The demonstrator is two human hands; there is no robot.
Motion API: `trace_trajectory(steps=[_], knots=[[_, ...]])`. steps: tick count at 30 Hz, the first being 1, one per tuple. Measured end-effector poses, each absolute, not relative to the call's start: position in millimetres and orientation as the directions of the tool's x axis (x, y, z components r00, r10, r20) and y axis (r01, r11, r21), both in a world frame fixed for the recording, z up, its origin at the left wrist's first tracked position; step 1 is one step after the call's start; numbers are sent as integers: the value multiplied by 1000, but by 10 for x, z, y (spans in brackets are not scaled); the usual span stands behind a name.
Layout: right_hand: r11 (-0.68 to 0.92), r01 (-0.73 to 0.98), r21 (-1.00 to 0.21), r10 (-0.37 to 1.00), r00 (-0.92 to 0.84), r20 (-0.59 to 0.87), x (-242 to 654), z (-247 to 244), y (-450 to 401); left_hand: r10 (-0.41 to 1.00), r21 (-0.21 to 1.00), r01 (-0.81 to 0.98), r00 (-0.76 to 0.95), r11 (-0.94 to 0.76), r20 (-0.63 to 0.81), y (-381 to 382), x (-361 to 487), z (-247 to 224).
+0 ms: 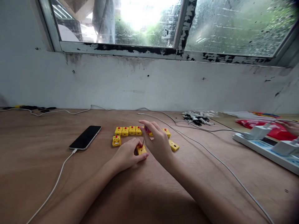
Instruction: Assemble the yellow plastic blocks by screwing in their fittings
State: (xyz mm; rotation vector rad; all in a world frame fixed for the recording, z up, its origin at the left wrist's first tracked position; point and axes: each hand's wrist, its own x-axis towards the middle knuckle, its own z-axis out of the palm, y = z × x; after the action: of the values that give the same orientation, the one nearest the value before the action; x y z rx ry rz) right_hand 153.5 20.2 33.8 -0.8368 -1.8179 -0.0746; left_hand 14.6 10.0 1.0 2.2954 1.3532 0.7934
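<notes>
My left hand (127,154) grips a yellow plastic block (141,150) on the plywood table (46,155); my right hand's (158,143) fingers close around a purple-handled screwdriver (146,128), its tip in the block, near a row of yellow blocks (128,131).

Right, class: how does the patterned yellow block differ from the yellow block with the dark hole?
The patterned yellow block has red and white markings; the holed yellow block is plain with one dark hole. The patterned block sits square; the holed one lies angled. Both are yellow and boxy.
</notes>
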Motion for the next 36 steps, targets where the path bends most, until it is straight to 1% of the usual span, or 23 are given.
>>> trace_trajectory(steps=[2, 4, 8, 10, 12, 16, 18, 19, 22, 23, 25, 27, 28, 29, 31, 33, 34, 36], knots=[[723, 608, -328, 523, -172, 835, 1546, 337, 221, 884, 561, 683, 378, -467, 275, 105, 143, 1], [728, 582, -363, 559, -196, 805, 1570, 343, 238, 892, 557, 697, 364, -452, 267, 109, 141, -8], [752, 365, -549, 650, -273, 709, 1631, 355, 253, 904, 566, 705, 345, -428, 253, 115, 138, -20], [728, 340, -595, 680, -242, 692, 1640, 353, 247, 904, 570, 702, 347, -427, 250, 118, 138, -22], [721, 404, -563, 666, -179, 724, 1619, 341, 231, 899, 567, 698, 356, -437, 255, 121, 138, -24], [748, 526, -405, 548, -143, 824, 1521, 289, 205, 875, 567, 667, 395, -483, 280, 131, 134, -30], [746, 551, -373, 525, -143, 839, 1497, 264, 217, 868, 571, 655, 406, -494, 286, 135, 129, -35], [740, 554, -383, 537, -142, 832, 1501, 258, 231, 871, 573, 657, 401, -490, 284, 136, 127, -37], [709, 517, -479, 621, -136, 772, 1569, 267, 285, 893, 587, 674, 369, -449, 258, 134, 124, -43], [698, 475, -536, 658, -128, 742, 1599, 278, 300, 900, 596, 677, 359, -432, 245, 133, 124, -45], [692, 333, -641, 709, -145, 690, 1644, 303, 316, 909, 602, 682, 350, -414, 228, 132, 127, -48], [677, 232, -699, 734, -141, 664, 1652, 319, 311, 908, 592, 690, 352, -416, 228, 132, 132, -49], [674, 232, -701, 734, -114, 669, 1642, 321, 301, 905, 583, 694, 355, -423, 234, 132, 134, -49], [677, 270, -685, 723, -72, 687, 1624, 318, 287, 901, 573, 697, 359, -431, 242, 133, 136, -47], [697, 388, -603, 654, 2, 756, 1578, 300, 258, 895, 563, 696, 366, -446, 256, 133, 137, -40], [727, 464, -507, 571, 1, 821, 1542, 272, 241, 890, 561, 692, 375, -455, 260, 134, 135, -32], [735, 479, -480, 552, -13, 834, 1533, 259, 239, 890, 562, 691, 375, -455, 259, 134, 134, -29], [729, 483, -486, 570, -34, 821, 1537, 241, 244, 892, 563, 693, 374, -451, 253, 135, 131, -26]])
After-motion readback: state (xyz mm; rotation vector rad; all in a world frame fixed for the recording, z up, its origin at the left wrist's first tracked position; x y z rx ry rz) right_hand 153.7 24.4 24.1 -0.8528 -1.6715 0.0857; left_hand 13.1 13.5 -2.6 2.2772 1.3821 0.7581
